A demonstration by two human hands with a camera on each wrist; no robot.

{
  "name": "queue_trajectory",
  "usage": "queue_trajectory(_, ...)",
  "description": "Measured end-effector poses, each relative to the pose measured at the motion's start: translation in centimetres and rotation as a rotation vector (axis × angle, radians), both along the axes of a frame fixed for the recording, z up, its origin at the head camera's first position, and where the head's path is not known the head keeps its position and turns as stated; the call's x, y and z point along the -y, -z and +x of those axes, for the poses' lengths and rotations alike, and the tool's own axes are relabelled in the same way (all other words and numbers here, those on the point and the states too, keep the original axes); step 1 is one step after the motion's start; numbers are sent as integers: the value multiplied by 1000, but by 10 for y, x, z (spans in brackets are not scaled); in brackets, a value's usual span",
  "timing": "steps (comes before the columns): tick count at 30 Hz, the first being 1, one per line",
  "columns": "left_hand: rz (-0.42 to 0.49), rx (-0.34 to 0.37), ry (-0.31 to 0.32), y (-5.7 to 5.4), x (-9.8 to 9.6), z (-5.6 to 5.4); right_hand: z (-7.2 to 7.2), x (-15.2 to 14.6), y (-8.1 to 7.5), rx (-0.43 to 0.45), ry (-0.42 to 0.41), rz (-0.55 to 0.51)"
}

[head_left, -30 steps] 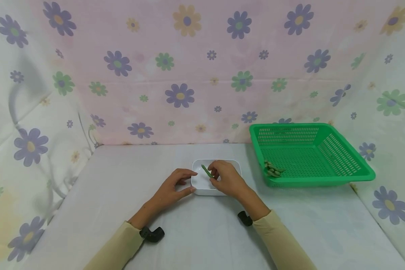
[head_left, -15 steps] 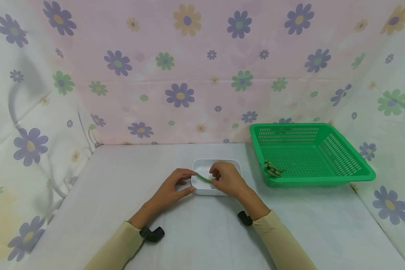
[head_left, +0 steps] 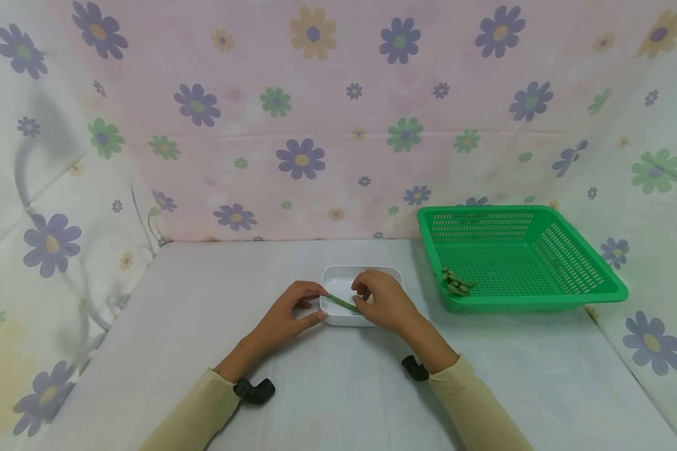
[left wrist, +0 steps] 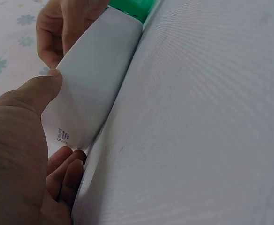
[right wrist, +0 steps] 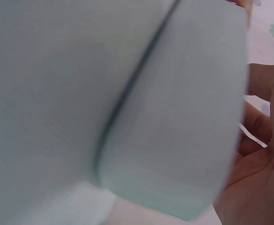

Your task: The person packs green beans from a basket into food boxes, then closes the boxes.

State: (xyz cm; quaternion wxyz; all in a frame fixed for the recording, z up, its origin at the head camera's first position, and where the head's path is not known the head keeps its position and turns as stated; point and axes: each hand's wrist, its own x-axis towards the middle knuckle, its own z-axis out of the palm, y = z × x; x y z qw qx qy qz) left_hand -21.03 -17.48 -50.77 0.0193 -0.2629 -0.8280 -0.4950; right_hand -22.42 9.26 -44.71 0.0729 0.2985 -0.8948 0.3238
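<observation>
A small white rectangular dish (head_left: 338, 318) sits on the table between my hands. My left hand (head_left: 290, 311) holds its left end, the thumb at the near corner and the fingers along the side; in the left wrist view the thumb (left wrist: 41, 89) lies at the rim. Over the dish, my right hand (head_left: 385, 302) pinches one end of a slim green bean (head_left: 341, 302) between thumb and index finger. The bean slants up to the left, its far end right at the left index fingertip. Neither wrist view shows the bean, which the dish wall (right wrist: 179, 108) hides.
A green slotted plastic basket (head_left: 541, 305) stands on the right of the table, with several bean pods (head_left: 457, 283) heaped in its near left corner. White cloth (head_left: 316, 388) covers the table, and a flowered curtain (head_left: 248, 169) hangs behind and at both sides.
The green bean has swung down from a steep tilt to a flatter slant, its free end reaching the left fingertips. My right hand has shifted slightly right; the left has stayed at the dish.
</observation>
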Motion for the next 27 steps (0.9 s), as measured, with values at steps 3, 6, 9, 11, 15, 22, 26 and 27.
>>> queue_trajectory(3,-8,-14,-4,-1,0,0,6,-3,-7,-51,-5,-31)
queue_trajectory(6,-6,-25,-4,-1,0,-1,13,-5,-16,-100,1,-35)
queue_trajectory(9,1,-24,-3,-1,0,-2,20,-9,-25,-138,0,-35)
queue_trajectory(11,1,-22,-4,0,0,-2,25,-12,-31,-163,-5,-49)
queue_trajectory(15,-1,-22,-7,0,0,-1,34,-22,-44,-220,-27,-103)
queue_trajectory(22,-3,-2,-7,-2,0,1,45,-45,-68,-291,-16,-128)
queue_trajectory(26,2,3,-9,-4,1,2,45,-59,-78,-323,12,-128)
queue_trajectory(27,3,2,-9,-4,1,2,45,-63,-80,-331,18,-129)
